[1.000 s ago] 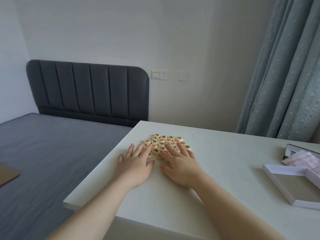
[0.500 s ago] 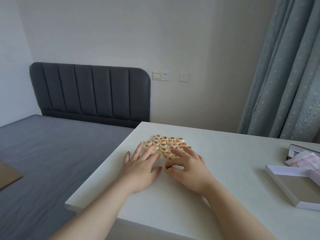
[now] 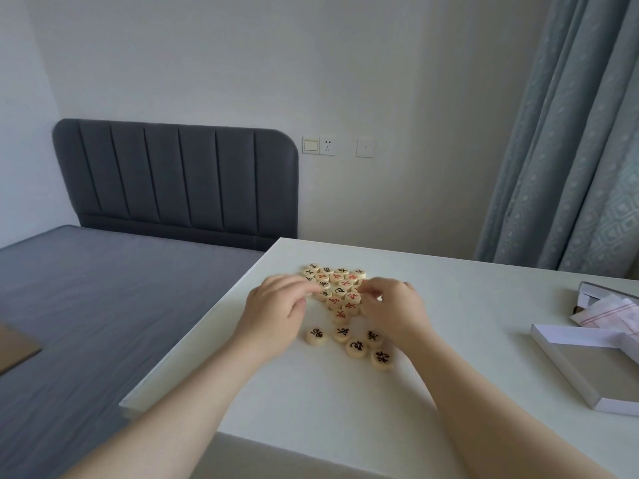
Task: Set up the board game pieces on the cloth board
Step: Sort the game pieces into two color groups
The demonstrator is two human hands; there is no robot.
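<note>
At centre frame, on the surface [image 3: 466,323], left hand [image 3: 273,312] and right hand [image 3: 394,312] curl over the pieces [image 3: 340,288]; whether either pinches one cannot be told. Step: sorting. Next, probably: unfold the cloth [image 3: 608,314] at right edge.

5 black-marked pieces [image 3: 356,348] apart, 1 cluster of pieces [image 3: 340,283], 1 open box [image 3: 581,375], 1 folded cloth [image 3: 608,312].

Game pieces [image 3: 340,288] — cream discs, red or black characters — lying clustered on the tabletop [image 3: 466,305]; five black-marked ones [image 3: 356,347] sitting nearer.
</note>
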